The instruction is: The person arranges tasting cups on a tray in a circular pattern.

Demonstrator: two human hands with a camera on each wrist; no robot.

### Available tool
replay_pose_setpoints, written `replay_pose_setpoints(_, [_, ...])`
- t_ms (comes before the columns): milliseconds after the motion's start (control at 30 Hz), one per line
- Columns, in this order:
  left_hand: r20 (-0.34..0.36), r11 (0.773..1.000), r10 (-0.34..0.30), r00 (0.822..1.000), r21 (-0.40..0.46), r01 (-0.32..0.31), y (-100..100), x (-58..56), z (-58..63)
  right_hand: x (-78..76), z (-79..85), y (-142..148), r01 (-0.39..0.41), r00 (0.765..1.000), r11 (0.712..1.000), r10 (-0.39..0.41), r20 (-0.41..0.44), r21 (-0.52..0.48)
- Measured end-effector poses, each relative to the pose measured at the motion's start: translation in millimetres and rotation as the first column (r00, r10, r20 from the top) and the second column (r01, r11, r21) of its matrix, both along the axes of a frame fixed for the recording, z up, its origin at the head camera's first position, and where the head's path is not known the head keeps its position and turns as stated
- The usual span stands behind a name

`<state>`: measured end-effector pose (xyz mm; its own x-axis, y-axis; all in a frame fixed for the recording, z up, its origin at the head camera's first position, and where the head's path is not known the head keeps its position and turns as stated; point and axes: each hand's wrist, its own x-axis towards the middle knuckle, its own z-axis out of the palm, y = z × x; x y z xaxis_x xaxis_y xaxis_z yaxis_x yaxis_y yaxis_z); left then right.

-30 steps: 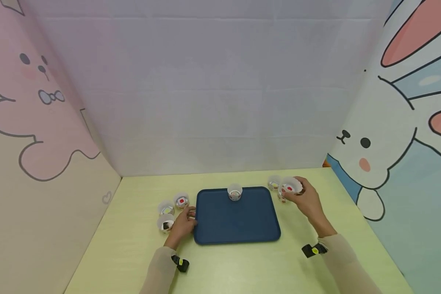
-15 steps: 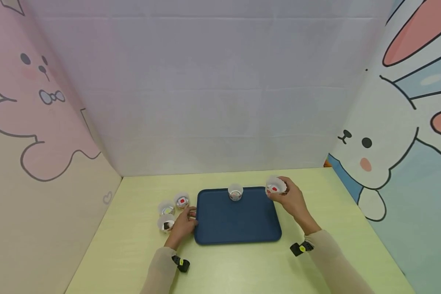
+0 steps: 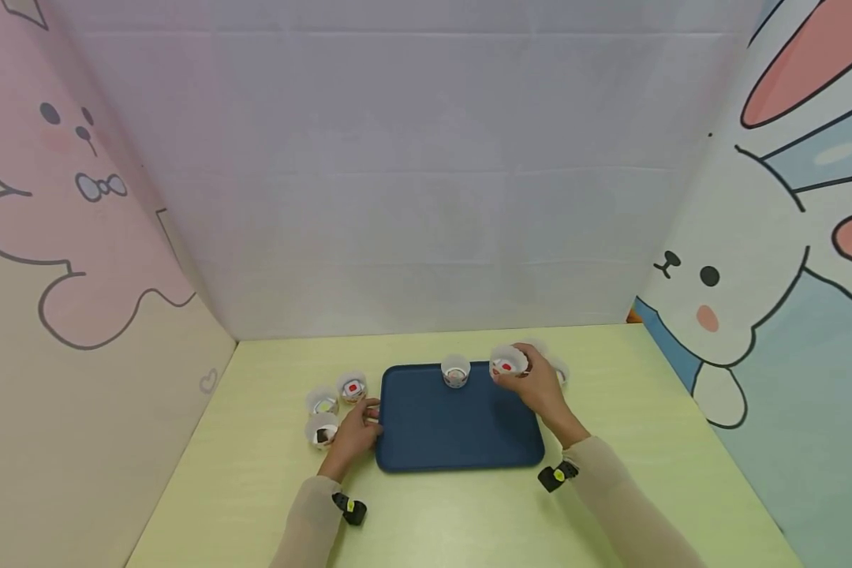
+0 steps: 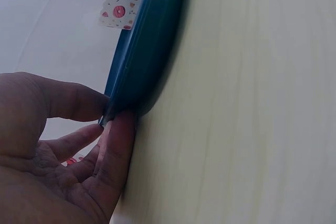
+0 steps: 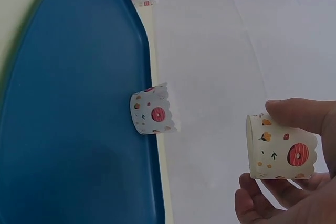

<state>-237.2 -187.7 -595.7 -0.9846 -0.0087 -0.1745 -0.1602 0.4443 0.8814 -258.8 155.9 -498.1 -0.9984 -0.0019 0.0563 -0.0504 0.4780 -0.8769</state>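
My right hand (image 3: 539,392) holds a white paper baking cup (image 3: 506,363) above the tray's back right edge, thumb on one side and fingers on the other. Something white and red lies inside that cup; red doughnut prints (image 5: 298,154) mark its wall in the right wrist view. Another paper baking cup (image 3: 456,375) stands on the blue tray (image 3: 454,430) at the middle of its back edge. At the tray's left edge, my left hand (image 3: 353,435) pinches the rim, thumb (image 4: 79,100) and fingers (image 4: 118,145) close together in the left wrist view.
Left of the tray stand three more cups: one with a red-marked item (image 3: 353,387), one with a yellowish item (image 3: 323,404) and one with a dark item (image 3: 321,434). Two further cups, a nearer one (image 3: 561,372) and a farther one (image 3: 536,345), are partly hidden behind my right hand.
My right hand has carried the baking cup leftward, from beside the cups on the right to over the tray's back right edge. The left hand has stayed at the tray's left edge.
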Motion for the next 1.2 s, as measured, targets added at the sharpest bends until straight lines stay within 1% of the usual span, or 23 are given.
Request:
replay_pose_setpoints(267, [0.012,1.000,0.008,1.000,-0.012,-0.008,1,-1.9,0.8,-9.1,-16.4,-12,0.010,0.999,0.998,-0.007,-0.043,0.064])
replay_pose_setpoints(433, [0.011,1.000,0.005,1.000,-0.010,-0.004,0,-2.1,0.6,-14.4,-26.3,-19,0.025,0.999,0.994,-0.019,-0.048,0.111])
replay_pose_setpoints(500, [0.008,1.000,0.000,1.000,-0.006,0.000,0,-1.6,0.8,-16.3,-30.4,-21,0.023,0.999,0.993,-0.019,-0.038,0.116])
replay_pose_setpoints(667, [0.005,1.000,-0.005,1.000,-0.003,0.005,-1,-1.0,1.5,-18.7,-37.4,-25,0.015,1.000,0.996,-0.014,-0.009,0.086])
replay_pose_setpoints(833, [0.007,1.000,0.005,1.000,-0.009,-0.005,-1,-1.7,0.6,-20.2,-42.2,-28,0.012,1.000,0.995,-0.014,0.019,0.099])
replay_pose_setpoints(1033, [-0.004,1.000,-0.003,1.000,-0.014,0.003,-1,-1.9,-0.1,-23.4,-48.2,-30,0.019,0.999,0.993,-0.023,0.034,0.118])
replay_pose_setpoints(1200, [-0.005,1.000,-0.004,1.000,-0.021,0.004,-2,-1.1,-0.1,-24.8,-53.8,-32,0.007,0.999,0.991,-0.015,0.053,0.136])
